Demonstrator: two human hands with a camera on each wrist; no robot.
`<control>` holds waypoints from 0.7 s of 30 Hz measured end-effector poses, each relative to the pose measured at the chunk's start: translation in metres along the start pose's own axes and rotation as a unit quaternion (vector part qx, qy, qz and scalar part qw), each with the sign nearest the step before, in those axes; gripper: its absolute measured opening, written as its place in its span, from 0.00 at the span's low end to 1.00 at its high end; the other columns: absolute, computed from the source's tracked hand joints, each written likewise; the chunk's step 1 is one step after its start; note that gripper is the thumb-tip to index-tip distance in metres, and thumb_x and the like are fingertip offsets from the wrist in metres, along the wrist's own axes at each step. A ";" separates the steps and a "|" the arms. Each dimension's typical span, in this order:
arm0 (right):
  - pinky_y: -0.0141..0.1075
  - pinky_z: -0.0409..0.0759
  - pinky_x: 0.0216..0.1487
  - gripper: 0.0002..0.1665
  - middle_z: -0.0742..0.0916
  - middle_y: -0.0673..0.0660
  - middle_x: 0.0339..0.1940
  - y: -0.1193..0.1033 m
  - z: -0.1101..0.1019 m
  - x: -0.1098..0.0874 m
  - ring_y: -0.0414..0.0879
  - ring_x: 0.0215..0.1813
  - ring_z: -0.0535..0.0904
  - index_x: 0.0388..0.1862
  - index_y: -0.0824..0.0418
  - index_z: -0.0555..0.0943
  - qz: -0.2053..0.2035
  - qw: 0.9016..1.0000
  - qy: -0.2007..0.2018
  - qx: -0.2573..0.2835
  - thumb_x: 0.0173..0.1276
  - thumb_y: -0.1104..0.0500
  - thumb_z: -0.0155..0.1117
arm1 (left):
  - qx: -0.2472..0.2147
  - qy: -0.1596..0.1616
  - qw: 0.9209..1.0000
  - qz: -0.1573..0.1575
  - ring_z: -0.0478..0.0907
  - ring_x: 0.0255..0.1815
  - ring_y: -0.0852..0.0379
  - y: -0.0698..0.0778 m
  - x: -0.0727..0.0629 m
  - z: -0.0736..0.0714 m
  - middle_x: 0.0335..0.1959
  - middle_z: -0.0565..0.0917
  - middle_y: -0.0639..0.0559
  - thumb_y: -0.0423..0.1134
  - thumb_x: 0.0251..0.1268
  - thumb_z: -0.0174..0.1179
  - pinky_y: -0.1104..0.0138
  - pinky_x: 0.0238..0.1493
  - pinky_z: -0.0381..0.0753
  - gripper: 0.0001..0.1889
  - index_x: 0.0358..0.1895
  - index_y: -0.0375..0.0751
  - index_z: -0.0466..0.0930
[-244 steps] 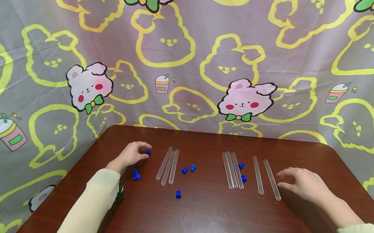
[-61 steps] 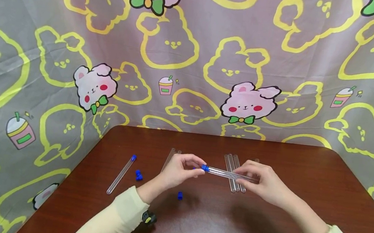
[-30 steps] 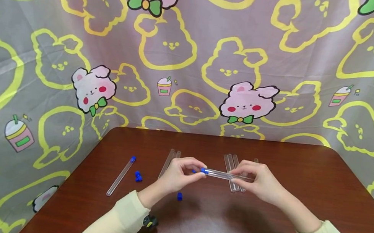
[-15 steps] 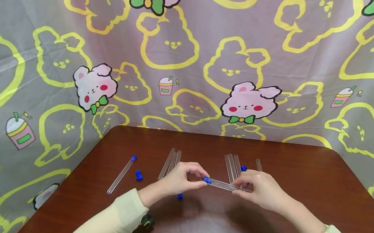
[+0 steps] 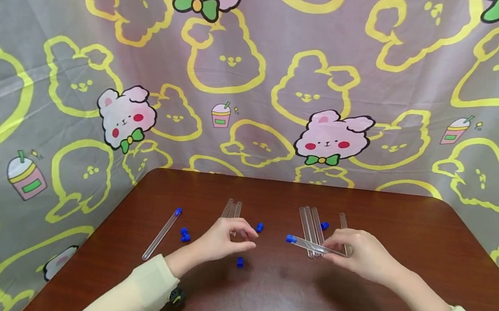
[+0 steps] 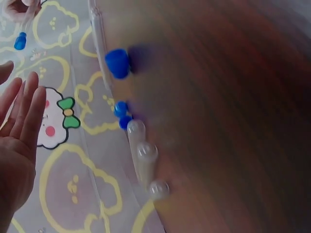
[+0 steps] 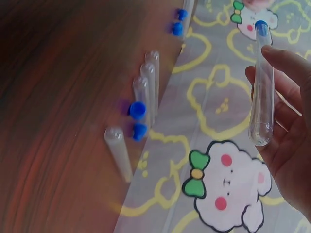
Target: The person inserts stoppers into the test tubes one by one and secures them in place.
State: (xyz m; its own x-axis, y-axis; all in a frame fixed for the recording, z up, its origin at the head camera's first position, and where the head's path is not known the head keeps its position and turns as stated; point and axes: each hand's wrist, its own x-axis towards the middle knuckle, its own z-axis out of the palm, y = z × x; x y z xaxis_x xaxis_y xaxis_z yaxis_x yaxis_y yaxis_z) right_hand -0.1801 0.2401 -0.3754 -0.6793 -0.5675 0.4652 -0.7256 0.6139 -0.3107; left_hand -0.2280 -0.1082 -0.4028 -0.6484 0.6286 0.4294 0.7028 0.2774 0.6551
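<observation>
My right hand [image 5: 360, 253] pinches a clear test tube [image 5: 306, 244] near its closed end, above the table. A blue cap [image 5: 290, 238] sits on the tube's other end, pointing left. In the right wrist view the thumb and fingers hold the tube [image 7: 262, 97] from the side. My left hand [image 5: 230, 238] is apart from the tube and holds nothing; its fingers look straight in the left wrist view. It is over three uncapped test tubes [image 5: 237, 209], partly hiding them. Loose blue caps [image 5: 260, 227] lie close by.
A capped test tube [image 5: 161, 235] lies at the table's left, beside blue caps [image 5: 185, 234]. Another cap [image 5: 240, 262] lies nearer the front. Three tubes [image 5: 308, 221] and a cap [image 5: 324, 226] lie behind my right hand, with a single tube [image 5: 343, 219] right of them.
My left hand has let go of the blue cap and moved left. The right hand has moved slightly right with the capped tube. Since the oldest frame, a capped tube has appeared at the left.
</observation>
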 end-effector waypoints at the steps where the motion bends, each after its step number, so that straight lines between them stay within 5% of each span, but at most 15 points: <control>1: 0.27 0.69 0.25 0.12 0.76 0.32 0.26 0.002 -0.001 -0.001 0.33 0.27 0.71 0.33 0.46 0.85 0.005 1.000 0.002 -0.003 0.51 0.59 0.79 | 0.004 -0.003 1.000 -0.003 0.80 0.37 0.63 -0.001 -0.002 -0.002 0.38 0.84 0.55 0.37 0.59 0.69 0.63 0.34 0.80 0.08 0.41 0.42 0.86; 10: 0.28 0.67 0.21 0.13 0.74 0.33 0.24 0.014 -0.013 -0.016 0.30 0.25 0.68 0.32 0.47 0.84 0.048 0.999 0.010 -0.011 0.51 0.61 0.79 | 0.043 -0.030 0.998 -0.040 0.78 0.34 0.63 -0.009 -0.012 -0.016 0.35 0.84 0.56 0.38 0.61 0.69 0.69 0.32 0.80 0.10 0.42 0.39 0.85; 21: 0.29 0.68 0.23 0.15 0.75 0.32 0.23 0.036 -0.020 -0.030 0.29 0.25 0.68 0.31 0.48 0.84 0.075 0.995 0.052 -0.049 0.49 0.65 0.79 | 0.040 -0.021 0.996 -0.080 0.78 0.31 0.63 -0.021 -0.022 -0.031 0.32 0.83 0.60 0.36 0.61 0.68 0.67 0.29 0.80 0.09 0.42 0.37 0.85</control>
State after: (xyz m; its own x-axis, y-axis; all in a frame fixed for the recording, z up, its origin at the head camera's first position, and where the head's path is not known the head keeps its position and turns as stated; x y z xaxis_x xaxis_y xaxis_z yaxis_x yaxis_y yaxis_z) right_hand -0.1834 0.2907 -0.3840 -0.7603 -0.4089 0.5047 -0.5996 0.7406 -0.3032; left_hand -0.2369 -0.1505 -0.4066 -0.7425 0.6012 0.2954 0.6133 0.4329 0.6606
